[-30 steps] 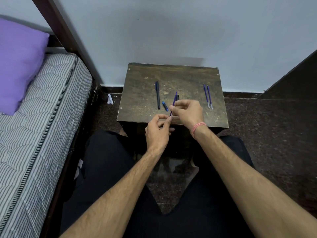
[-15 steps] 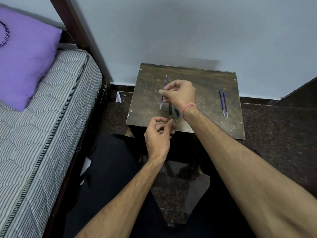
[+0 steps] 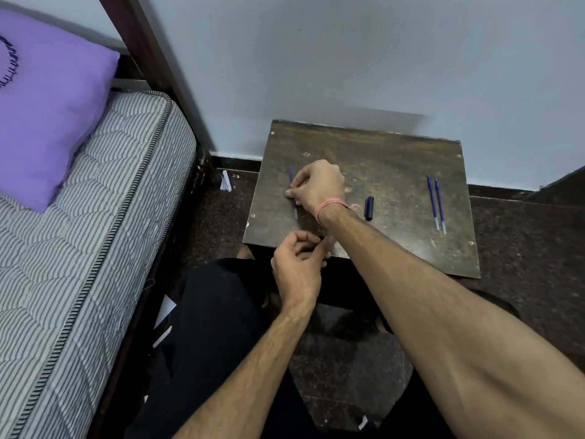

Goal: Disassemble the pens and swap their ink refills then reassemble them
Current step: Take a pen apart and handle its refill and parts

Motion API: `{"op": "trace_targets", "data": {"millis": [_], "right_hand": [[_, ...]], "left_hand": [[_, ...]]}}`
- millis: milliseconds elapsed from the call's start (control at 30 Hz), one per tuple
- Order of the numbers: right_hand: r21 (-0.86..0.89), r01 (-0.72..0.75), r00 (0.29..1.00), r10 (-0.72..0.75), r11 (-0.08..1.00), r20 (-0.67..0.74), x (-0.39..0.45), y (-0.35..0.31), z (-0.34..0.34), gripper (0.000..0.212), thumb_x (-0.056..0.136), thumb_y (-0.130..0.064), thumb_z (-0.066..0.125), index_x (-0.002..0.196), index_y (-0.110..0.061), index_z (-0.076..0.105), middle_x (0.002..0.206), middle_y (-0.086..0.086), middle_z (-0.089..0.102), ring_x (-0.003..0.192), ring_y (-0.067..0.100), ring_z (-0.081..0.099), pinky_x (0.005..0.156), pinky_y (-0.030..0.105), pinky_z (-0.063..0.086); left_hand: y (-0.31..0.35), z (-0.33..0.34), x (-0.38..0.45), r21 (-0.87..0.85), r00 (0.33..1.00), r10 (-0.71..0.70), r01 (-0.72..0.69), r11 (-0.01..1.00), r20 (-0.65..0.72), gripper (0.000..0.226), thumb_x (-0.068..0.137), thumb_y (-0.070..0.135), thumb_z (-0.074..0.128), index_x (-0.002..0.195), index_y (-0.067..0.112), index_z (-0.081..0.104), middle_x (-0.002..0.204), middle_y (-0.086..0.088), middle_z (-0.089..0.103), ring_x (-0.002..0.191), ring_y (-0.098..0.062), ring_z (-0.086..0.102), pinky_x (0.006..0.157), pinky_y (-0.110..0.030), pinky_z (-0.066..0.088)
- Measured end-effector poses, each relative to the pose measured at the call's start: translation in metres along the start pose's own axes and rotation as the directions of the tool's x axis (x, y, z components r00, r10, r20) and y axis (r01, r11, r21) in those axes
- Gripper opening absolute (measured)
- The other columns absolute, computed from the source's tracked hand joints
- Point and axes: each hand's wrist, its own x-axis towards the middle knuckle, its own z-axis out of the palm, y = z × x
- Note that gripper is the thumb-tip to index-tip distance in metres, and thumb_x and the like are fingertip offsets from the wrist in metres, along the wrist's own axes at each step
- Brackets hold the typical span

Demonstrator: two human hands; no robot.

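Nearest, the left hand [image 3: 299, 264] curls loosely, contents hidden, at the edge of the small wooden table [image 3: 395, 153], the right hand [image 3: 316, 188] pinches a blue refill [image 3: 291, 179] against its left side, which could roll off, and 2 refills [image 3: 436, 202] lie far right.

Pale blue wall [image 3: 348, 52], dark speckled floor [image 3: 522, 242], worn wooden table [image 3: 395, 160], striped mattress [image 3: 95, 232], purple pillow [image 3: 47, 122], possibly embroidered.
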Motion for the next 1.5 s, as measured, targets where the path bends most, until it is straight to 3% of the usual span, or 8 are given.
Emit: {"op": "trace_targets", "data": {"millis": [300,767,900,1000,1100,1233,1333,1500], "right_hand": [[-0.056,-0.008,1.000,0.007,0.998,-0.027,-0.003,-0.005,0.001,0.016,0.074,-0.025,0.099,0.077,-0.020,0.084,0.079,0.004,0.081,0.080,0.020,0.080,0.088,0.033,0.065],[0.088,-0.113,0.988,0.121,0.990,-0.094,-0.011,-0.005,0.005,0.015,0.077,-0.024,0.097,0.075,-0.018,0.083,0.076,0.004,0.081,0.078,0.018,0.081,0.086,0.031,0.066],[0.131,-0.099,0.987,0.114,0.986,-0.112,-0.016,-0.002,-0.001,0.028,0.074,-0.044,0.097,0.073,-0.020,0.083,0.067,-0.003,0.078,0.074,0.010,0.077,0.069,0.019,0.055],[0.188,-0.089,0.984,0.117,0.978,-0.138,-0.023,0.010,-0.016,0.024,0.080,-0.040,0.093,0.069,-0.022,0.081,0.057,-0.006,0.075,0.063,0.007,0.077,0.080,0.028,0.065],[0.199,-0.068,0.972,0.110,0.978,-0.206,-0.037,0.031,-0.043,0.013,0.081,-0.035,0.089,0.075,-0.025,0.083,0.066,-0.008,0.078,0.071,0.010,0.079,0.082,0.037,0.067],[0.107,-0.047,0.931,0.082,0.993,-0.355,-0.058,0.073,-0.089,0.010,0.084,-0.037,0.085,0.083,-0.028,0.084,0.070,-0.016,0.076,0.074,0.000,0.075,0.083,0.030,0.064],[0.027,-0.112,0.899,0.113,0.993,-0.423,-0.070,0.109,-0.127,0.008,0.086,-0.038,0.082,0.086,-0.030,0.083,0.071,-0.019,0.074,0.074,-0.001,0.072,0.086,0.026,0.062],[-0.050,-0.254,0.865,0.203,0.966,-0.459,-0.081,0.146,-0.165,0.020,0.085,-0.041,0.078,0.100,-0.030,0.085,0.092,-0.010,0.083,0.098,0.024,0.078,0.092,0.033,0.060]], "left_hand": [[-0.001,0.000,0.000,-0.022,1.000,-0.021,0.021,1.000,0.004,0.023,0.094,0.006,0.091,0.087,0.013,0.070,0.073,-0.002,0.081,0.067,-0.015,0.079,0.064,-0.029,0.066],[0.000,-0.003,0.001,-0.004,1.000,-0.014,0.014,1.000,-0.004,0.021,0.094,0.003,0.089,0.088,0.015,0.073,0.073,-0.003,0.081,0.066,-0.011,0.078,0.064,-0.032,0.066],[-0.002,-0.002,0.001,-0.010,1.000,-0.011,0.011,1.000,-0.003,0.018,0.095,0.003,0.089,0.090,0.014,0.076,0.076,-0.003,0.083,0.069,-0.013,0.080,0.065,-0.030,0.066],[-0.002,0.002,0.000,-0.007,1.000,-0.004,0.004,1.000,-0.006,0.013,0.094,0.006,0.091,0.092,0.015,0.082,0.082,-0.003,0.086,0.074,-0.015,0.084,0.065,-0.026,0.067],[-0.001,0.008,-0.001,0.018,0.999,0.011,-0.012,1.000,0.032,0.010,0.095,0.009,0.091,0.098,0.018,0.087,0.090,-0.003,0.089,0.084,-0.017,0.088,0.073,-0.027,0.069],[0.000,0.023,-0.007,0.016,0.996,0.013,-0.014,1.000,0.088,0.019,0.099,0.004,0.085,0.101,0.023,0.087,0.089,-0.004,0.089,0.082,-0.014,0.086,0.081,-0.030,0.069],[0.003,0.034,-0.013,0.003,0.992,0.028,-0.028,1.000,0.122,0.021,0.101,0.002,0.082,0.100,0.023,0.085,0.092,-0.006,0.088,0.086,-0.015,0.086,0.091,-0.040,0.070],[0.006,0.050,-0.023,-0.022,0.987,0.056,-0.054,0.998,0.148,0.022,0.101,0.009,0.086,0.110,0.028,0.078,0.110,-0.005,0.088,0.102,-0.024,0.088,0.102,-0.050,0.069]]}}
